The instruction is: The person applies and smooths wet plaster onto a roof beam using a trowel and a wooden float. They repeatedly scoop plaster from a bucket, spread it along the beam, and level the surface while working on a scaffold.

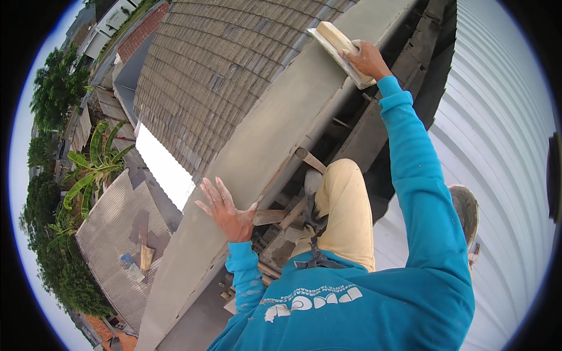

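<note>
My right hand grips a flat wooden plastering float and presses it onto the top of a grey, freshly plastered wall cap at the upper middle. My left hand rests on the same cap nearer to me, palm down with fingers spread and nothing in it. Both arms wear teal sleeves. One knee in light yellow trousers is bent beside the wall.
A tiled roof slopes away left of the cap. White corrugated metal roofing lies to the right, with a mortar-stained pan on it. Wooden props fill the gap by the knee. Far below are lower roofs and trees.
</note>
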`<state>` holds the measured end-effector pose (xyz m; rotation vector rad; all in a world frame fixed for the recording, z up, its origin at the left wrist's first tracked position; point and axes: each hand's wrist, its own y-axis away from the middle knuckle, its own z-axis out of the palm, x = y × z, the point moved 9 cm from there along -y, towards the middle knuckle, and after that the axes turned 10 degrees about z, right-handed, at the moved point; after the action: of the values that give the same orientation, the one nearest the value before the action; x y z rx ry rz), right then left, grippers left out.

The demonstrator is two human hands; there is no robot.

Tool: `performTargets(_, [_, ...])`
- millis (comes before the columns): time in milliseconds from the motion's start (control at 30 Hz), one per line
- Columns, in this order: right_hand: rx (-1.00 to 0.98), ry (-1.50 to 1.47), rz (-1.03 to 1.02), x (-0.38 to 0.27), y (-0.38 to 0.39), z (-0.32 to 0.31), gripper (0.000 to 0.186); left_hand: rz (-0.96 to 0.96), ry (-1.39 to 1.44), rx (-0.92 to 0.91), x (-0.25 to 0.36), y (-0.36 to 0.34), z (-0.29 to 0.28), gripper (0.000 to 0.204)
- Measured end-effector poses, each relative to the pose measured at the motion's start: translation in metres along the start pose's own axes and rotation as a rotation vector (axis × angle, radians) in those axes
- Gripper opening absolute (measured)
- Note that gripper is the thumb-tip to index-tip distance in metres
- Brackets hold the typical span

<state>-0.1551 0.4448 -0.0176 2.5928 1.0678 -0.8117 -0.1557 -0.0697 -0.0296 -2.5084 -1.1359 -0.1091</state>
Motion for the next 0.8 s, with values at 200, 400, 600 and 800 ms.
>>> performTargets(200, [0.067, 0.310, -0.265, -0.071, 0.089, 0.051, 0.051, -0.026, -0.005, -0.029, -0.005, -0.001, 0.000, 0.113])
performTargets(400, [-0.046, 0.283, -0.344, -0.090, 0.143, 0.055, 0.052, -0.015, -0.029, -0.055, -0.008, -0.002, 0.008, 0.110])
performTargets(600, [0.075, 0.390, -0.227, -0.052, 0.058, 0.017, 0.050, -0.021, -0.026, -0.076, -0.009, -0.002, 0.005, 0.107])
performTargets(800, [0.292, 0.448, -0.188, 0.020, -0.074, -0.004, 0.048, -0.038, -0.063, -0.075, -0.012, 0.000, 0.006, 0.102])
